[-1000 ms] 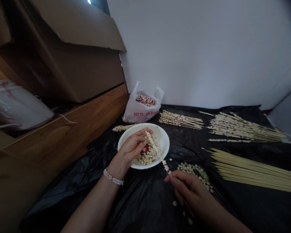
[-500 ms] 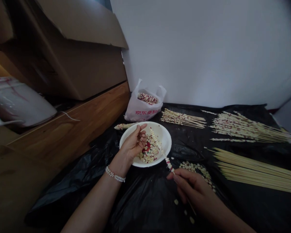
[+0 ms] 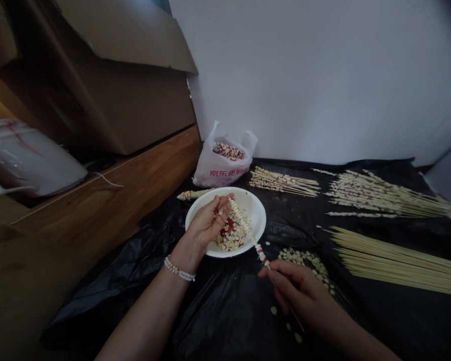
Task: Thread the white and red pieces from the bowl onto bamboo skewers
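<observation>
A white bowl (image 3: 256, 206) holds small cream and red pieces (image 3: 233, 233). My right hand (image 3: 295, 286) pinches the lower end of a skewer (image 3: 260, 252) threaded with cream and dark red pieces, which slants up over the bowl. Above the bowl's left part is my left hand (image 3: 210, 218), palm up with fingers curled, its fingertips at the skewer's upper tip. Small pale bits show on its fingers, too small to make out. A beaded bracelet circles the left wrist.
Behind the bowl stands a white plastic bag (image 3: 225, 168) of threaded skewers. Threaded skewers (image 3: 372, 195) and bare sticks (image 3: 394, 260) lie at the right on black plastic sheeting (image 3: 218, 306). Pale pieces (image 3: 304, 260) are scattered near my right hand. Cardboard box (image 3: 146, 105) at left.
My left hand's fingers have moved slightly right and now meet the skewer's upper tip. My right hand has barely moved.
</observation>
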Motion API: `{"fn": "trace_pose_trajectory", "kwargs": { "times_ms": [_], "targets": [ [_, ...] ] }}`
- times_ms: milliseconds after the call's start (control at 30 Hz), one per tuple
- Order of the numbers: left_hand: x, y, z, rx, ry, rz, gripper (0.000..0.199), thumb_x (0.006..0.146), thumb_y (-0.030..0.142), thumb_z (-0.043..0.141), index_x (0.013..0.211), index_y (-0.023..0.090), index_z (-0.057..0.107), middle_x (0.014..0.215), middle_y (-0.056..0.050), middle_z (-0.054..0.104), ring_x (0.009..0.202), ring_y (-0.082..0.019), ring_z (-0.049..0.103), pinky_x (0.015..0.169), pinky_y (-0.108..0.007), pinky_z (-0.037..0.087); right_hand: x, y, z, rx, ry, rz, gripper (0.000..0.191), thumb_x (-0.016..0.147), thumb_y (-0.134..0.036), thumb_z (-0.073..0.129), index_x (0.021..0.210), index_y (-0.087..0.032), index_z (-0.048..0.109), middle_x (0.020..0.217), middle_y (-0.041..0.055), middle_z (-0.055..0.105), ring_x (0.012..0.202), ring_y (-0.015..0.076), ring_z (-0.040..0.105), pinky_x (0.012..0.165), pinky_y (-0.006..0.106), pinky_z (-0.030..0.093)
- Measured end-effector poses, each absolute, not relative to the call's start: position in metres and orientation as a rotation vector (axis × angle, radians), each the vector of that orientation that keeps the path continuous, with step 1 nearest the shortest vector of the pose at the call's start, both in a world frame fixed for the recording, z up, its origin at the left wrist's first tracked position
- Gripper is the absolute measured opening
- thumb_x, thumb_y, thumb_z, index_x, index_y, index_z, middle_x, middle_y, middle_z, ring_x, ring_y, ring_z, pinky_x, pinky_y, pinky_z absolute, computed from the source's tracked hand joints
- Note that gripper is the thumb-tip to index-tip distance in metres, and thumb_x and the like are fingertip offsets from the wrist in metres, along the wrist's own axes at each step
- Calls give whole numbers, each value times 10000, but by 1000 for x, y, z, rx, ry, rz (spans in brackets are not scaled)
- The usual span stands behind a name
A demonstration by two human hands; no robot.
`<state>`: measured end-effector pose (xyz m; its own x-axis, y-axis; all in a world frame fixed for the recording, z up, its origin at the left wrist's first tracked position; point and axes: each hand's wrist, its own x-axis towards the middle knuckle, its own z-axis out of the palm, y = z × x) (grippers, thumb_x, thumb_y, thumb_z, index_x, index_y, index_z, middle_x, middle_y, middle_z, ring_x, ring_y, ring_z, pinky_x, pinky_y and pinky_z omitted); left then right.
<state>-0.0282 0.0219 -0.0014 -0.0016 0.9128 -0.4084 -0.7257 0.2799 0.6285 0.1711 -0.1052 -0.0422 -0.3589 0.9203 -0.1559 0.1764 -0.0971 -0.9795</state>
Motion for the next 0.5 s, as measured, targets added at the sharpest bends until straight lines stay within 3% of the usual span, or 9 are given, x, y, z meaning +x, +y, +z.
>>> {"fn": "trace_pose_trajectory", "kwargs": {
  "times_ms": [200, 400, 500],
  "targets": [
    [-34, 25, -7, 294, 872, 1326, 138, 928, 127, 577, 872, 101, 700, 644, -5, 630, 488, -46, 573, 457, -109, 502, 170, -105, -42, -1210, -1543, 1523, 415, 947, -550, 496, 922, -184, 689, 456, -68, 442, 431, 124, 387, 463, 260, 278],
    [-32, 24, -5, 311, 849, 1328, 148, 877, 26, 604, 909, 116, 718, 861, -42, 732, 679, -66, 661, 621, -121, 559, 170, -106, -45, -1189, -1537, 1523, 384, 960, -519, 499, 925, -190, 692, 449, -70, 440, 423, 120, 388, 461, 258, 280],
    [-30, 22, -4, 351, 886, 1305, 168, 865, 32, 624, 947, 135, 729, 883, -45, 746, 708, -75, 672, 617, -126, 550, 170, -105, -48, -1188, -1520, 1536, 387, 963, -525, 494, 933, -190, 685, 448, -73, 439, 411, 112, 367, 448, 253, 266]
  ]
}}
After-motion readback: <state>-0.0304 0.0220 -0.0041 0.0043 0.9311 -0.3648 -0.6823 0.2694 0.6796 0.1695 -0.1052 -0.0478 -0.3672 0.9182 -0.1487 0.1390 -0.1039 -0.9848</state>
